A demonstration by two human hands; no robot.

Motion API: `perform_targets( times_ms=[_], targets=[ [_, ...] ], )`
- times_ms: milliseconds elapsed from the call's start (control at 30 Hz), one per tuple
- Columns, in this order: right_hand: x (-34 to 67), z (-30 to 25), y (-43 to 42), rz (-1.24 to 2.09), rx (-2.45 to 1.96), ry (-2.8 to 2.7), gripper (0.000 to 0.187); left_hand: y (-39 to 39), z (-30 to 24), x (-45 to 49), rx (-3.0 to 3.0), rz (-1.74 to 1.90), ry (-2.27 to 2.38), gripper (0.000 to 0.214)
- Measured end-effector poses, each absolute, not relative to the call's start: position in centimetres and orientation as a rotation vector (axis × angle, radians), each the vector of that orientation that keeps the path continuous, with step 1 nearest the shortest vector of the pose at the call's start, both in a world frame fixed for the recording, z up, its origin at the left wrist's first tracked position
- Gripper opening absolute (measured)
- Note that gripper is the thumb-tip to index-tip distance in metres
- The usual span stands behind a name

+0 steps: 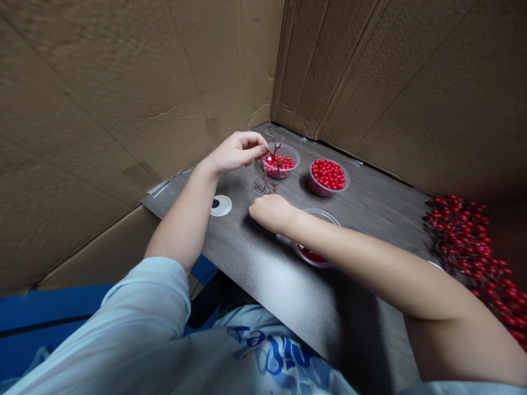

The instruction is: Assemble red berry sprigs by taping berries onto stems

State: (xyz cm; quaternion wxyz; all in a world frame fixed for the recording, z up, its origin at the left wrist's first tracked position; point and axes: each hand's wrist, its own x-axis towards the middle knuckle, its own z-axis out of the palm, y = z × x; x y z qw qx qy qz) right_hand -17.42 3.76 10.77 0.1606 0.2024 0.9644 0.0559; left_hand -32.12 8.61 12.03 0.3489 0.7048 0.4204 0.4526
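Observation:
My left hand (241,150) is closed in a pinch at the side of a thin, brown, branching twig (274,144). The twig rises in front of a clear plastic bowl of red berries (284,174). Lower down, my right hand (269,213) is curled shut, its fingers turned away from view. Fine twig ends (265,186) stick out just above its knuckles, and the grip on the stem is hidden. Under my right forearm stands another clear bowl (332,218), partly covered, with some red at its bottom.
A fuller bowl of red berries (328,174) stands to the right. A round white disc with a dark spot (221,206) lies by my left forearm. Red berry sprays (461,236) are heaped at the right. Cardboard walls (230,66) enclose the grey table (263,274) at the back.

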Motion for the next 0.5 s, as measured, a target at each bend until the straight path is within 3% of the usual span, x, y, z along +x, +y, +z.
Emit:
perform_targets(
  times_ms=[500],
  targets=[
    [-16.9,10.9,2.6,0.051,0.493,2.781,0.027,8.9,11.6,-31.8,1.895,1.179,0.985,0.039]
  ],
)
